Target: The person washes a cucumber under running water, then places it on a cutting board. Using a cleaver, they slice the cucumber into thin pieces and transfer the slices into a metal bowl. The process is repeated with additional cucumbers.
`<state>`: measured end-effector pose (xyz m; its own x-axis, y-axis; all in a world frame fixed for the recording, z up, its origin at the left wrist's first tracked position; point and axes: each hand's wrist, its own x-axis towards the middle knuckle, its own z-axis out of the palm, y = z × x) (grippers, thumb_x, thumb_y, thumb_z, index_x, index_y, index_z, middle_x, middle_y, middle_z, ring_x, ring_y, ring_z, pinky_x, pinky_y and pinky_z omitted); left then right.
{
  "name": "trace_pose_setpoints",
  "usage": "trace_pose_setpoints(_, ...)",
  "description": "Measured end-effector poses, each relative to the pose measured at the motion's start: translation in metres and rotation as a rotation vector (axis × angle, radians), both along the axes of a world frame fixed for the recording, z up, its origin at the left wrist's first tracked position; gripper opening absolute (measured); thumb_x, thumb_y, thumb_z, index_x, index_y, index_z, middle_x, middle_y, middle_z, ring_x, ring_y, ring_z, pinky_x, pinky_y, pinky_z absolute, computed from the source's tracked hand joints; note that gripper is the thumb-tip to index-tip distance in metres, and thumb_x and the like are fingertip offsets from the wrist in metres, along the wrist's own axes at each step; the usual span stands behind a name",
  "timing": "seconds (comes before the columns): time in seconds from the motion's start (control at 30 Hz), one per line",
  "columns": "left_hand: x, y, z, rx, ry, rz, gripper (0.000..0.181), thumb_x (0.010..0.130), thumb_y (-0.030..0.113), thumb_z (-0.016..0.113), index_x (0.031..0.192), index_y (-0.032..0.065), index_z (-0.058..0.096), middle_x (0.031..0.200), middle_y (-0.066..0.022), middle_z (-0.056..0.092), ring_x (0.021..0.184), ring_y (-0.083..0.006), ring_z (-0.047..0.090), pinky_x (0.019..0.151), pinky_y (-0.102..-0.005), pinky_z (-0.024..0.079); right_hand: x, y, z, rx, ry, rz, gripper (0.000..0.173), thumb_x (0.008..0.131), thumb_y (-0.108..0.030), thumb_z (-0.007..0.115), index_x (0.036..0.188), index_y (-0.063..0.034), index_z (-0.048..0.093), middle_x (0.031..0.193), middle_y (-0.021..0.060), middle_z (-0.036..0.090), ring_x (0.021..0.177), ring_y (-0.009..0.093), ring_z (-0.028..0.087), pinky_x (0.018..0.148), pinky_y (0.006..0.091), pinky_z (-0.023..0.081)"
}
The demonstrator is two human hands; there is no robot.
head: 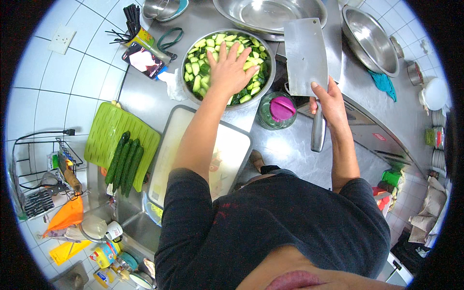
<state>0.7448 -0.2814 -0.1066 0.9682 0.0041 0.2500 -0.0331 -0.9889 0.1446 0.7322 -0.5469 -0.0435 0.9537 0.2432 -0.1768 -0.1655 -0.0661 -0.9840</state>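
My left hand [231, 69] lies with spread fingers on cut cucumber pieces [197, 69] that fill a round steel bowl [272, 74]. My right hand [328, 101] grips a broad cleaver [304, 54] near the top of its steel handle, with the blade pointing away from me, to the right of the bowl. Nearer my body, a white cutting board [232, 145] with a dark rim lies partly under my left forearm. Several whole cucumbers [125, 163] rest side by side on a green ridged mat [105, 127] to the left of the board.
A large steel basin [268, 16] stands beyond the bowl, and another basin [369, 40] is at the right. A jar with a magenta lid [282, 108] is below the cleaver. A phone [143, 60] leans at the upper left. The sink [139, 232] lies at the lower left.
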Motion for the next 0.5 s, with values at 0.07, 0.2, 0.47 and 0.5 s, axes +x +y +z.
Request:
trace_pose_setpoints(0.07,-0.001,0.001,0.000,0.038,0.018,-0.015,0.063,0.090,0.059,0.045,0.142,0.0230,0.044,0.152,-0.0095,0.031,0.142,-0.0362,0.020,0.110,-0.0653,0.008,-0.004,0.002,0.005,0.023,0.015,0.005,0.031,0.094,-0.013,0.054,0.120,0.0013,0.046,0.082,0.0050,0.055,0.047,0.008,0.047,0.040,0.0226,0.041)
trace_pose_setpoints(0.2,-0.008,0.004,0.000,0.101,0.082,-0.074,0.066,0.090,0.063,0.041,0.143,0.0242,0.041,0.154,-0.0092,0.028,0.143,-0.0356,0.019,0.110,-0.0657,0.008,-0.006,0.003,0.013,0.050,0.037,0.023,0.032,0.094,-0.009,0.052,0.122,0.0036,0.046,0.084,0.0078,0.057,0.048,0.011,0.050,0.042,0.0247,0.041)
trace_pose_setpoints(0.47,-0.022,0.026,0.027,0.012,-0.082,-0.243,0.073,0.084,0.067,0.049,0.142,0.0235,0.043,0.152,-0.0105,0.031,0.141,-0.0373,0.021,0.109,-0.0647,0.012,-0.005,-0.009,0.013,0.026,0.011,0.035,0.031,0.093,-0.012,0.054,0.119,0.0024,0.047,0.083,0.0054,0.055,0.047,0.009,0.047,0.041,0.0232,0.040)
trace_pose_setpoints(0.5,-0.033,0.028,0.036,-0.005,-0.128,-0.312,0.073,0.081,0.066,0.055,0.140,0.0238,0.045,0.149,-0.0110,0.034,0.140,-0.0378,0.024,0.109,-0.0651,0.013,-0.004,-0.009,0.013,0.048,-0.001,0.036,0.031,0.093,-0.013,0.055,0.119,0.0016,0.047,0.082,0.0040,0.054,0.046,0.008,0.046,0.041,0.0225,0.040)
